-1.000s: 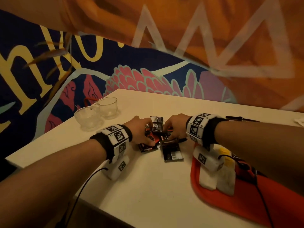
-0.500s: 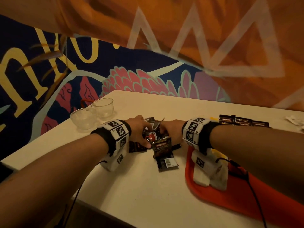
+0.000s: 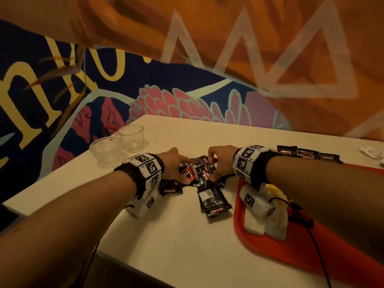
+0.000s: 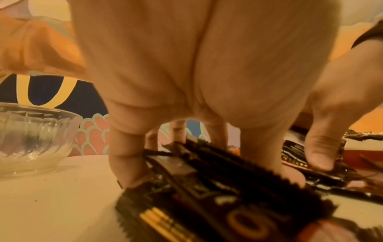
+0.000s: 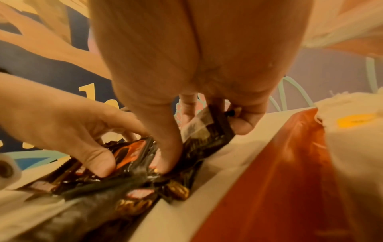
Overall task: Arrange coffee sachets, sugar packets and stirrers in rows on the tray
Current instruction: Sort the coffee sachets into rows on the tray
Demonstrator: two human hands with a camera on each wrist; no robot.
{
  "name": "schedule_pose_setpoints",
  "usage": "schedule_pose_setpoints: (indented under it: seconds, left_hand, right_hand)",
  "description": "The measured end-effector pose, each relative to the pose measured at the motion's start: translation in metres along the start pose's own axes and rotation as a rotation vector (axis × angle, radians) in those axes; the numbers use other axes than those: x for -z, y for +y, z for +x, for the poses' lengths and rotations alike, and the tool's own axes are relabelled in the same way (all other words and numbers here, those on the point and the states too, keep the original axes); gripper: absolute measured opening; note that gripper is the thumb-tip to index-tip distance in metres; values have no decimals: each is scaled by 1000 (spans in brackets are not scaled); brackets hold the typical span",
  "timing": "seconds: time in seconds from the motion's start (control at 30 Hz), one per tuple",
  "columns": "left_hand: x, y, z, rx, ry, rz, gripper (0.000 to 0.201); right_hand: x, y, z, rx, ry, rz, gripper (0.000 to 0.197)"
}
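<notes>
On the white table, beside the red tray's left edge: left hand with fingers curled, pinching black coffee sachets from the loose pile; right hand clamped on another sachet there. Behind the right wrist, a row of sachets. Two glass bowls at left.

We are wearing a black band on the left wrist and another on the right, each carrying white blocks printed with black square markers. White camera housings are hanging beneath both wrists, and thin black cables are trailing back from them. Our forearms are bare, without sleeves.
</notes>
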State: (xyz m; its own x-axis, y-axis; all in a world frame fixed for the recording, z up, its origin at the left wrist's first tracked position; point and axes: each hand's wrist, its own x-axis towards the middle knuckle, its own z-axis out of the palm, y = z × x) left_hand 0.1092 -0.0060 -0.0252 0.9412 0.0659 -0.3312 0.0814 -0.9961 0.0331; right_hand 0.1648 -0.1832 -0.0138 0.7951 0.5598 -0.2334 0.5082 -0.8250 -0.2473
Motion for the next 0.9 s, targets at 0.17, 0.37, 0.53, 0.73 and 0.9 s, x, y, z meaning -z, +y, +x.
schedule_pose_setpoints:
  seconds: [0.17, 0.37, 0.53, 0.73, 0.9]
  left_hand:
    - [-2, -5, 0, 3, 23, -59, 72]
    - [-1, -10, -2, 65, 33, -114, 58]
    - [-1, -10, -6, 62, -21, -228, 101]
    - [4, 1, -12, -42, -160, -144, 92]
    - [7, 13, -15, -120, -186, -83, 86]
  right_hand:
    - [7, 4, -3, -56, 42, 150, 47]
    - [29, -2, -14, -51, 6, 316, 60]
    - [19, -19, -30, 11, -236, 169, 68]
    - [-1, -30, -31, 59, -275, -218, 58]
    - [-2, -32, -33, 94, -262, -202, 54]
